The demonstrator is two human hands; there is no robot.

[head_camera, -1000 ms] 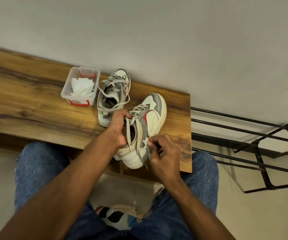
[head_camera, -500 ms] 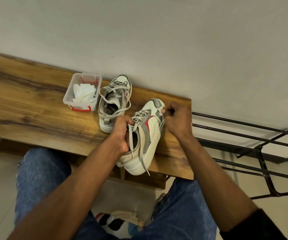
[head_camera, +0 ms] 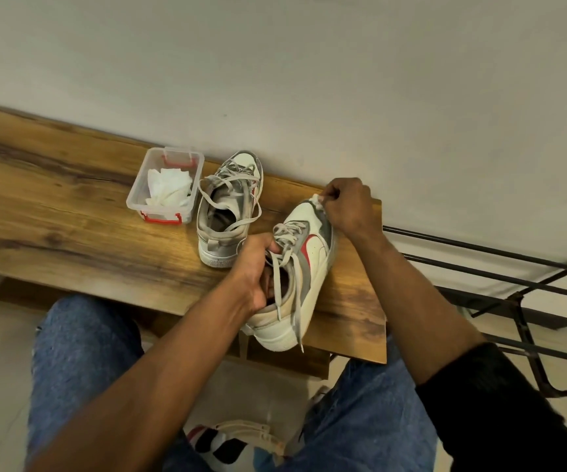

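Your left hand (head_camera: 255, 270) grips the sneaker (head_camera: 316, 255), right hand (head_camera: 346, 206) pinches a wipe (head_camera: 317, 199) at its toe; second sneaker (head_camera: 229, 206), bench's back edge, likely pending.

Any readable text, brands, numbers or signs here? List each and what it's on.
Nothing can be read as text.
Far sneaker: small lettering on the heel sole, too blurred to read.
Held sneaker: red curved logo mark, no letters.
Plastic box: no label seen.
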